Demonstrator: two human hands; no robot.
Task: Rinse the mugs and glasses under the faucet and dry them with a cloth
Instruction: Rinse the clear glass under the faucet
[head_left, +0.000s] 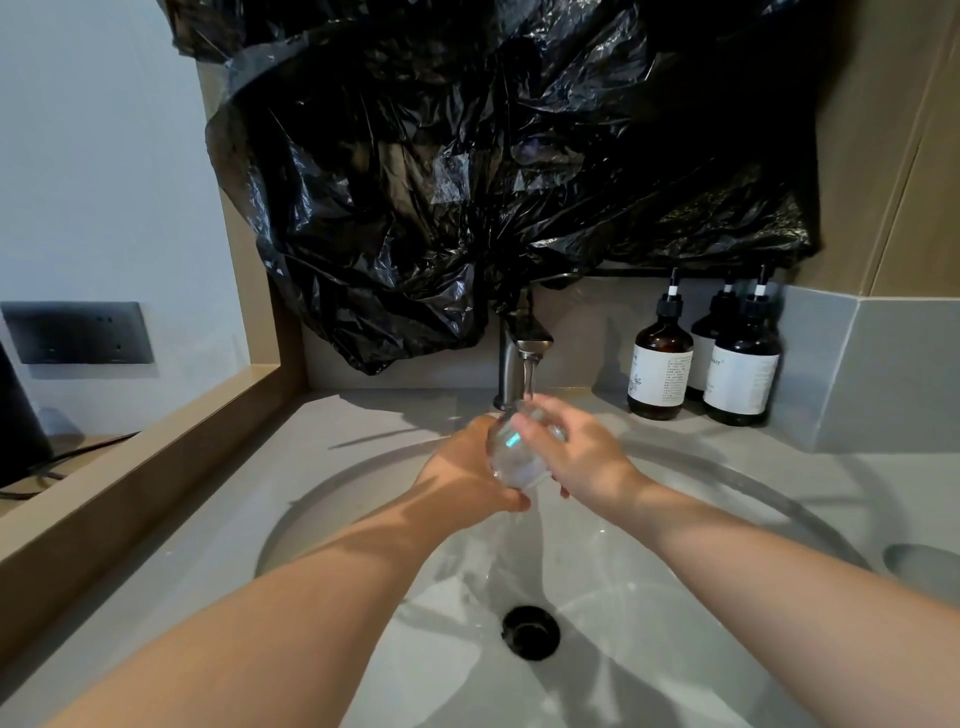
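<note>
Holds a clear glass (519, 454) under the running faucet (522, 353), above the sink (322, 499).
Clasps the glass from both sides: left grip (462, 473) curled round its left side, thumb under its base; right grip (576, 462) curled over its right side, fingers across the front. Catches the water at the glass's upper end, just below the spout. Shows the dark drain (530, 631) lower in the basin, brown pump bottles (660, 364) on the surface right of the faucet, a black plastic bag (467, 156) behind.

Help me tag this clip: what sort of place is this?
Probably a bathroom, perhaps a hotel's: a round pale-grey sink basin under a brushed-metal faucet, and three brown pump bottles with white labels beside it.
</note>
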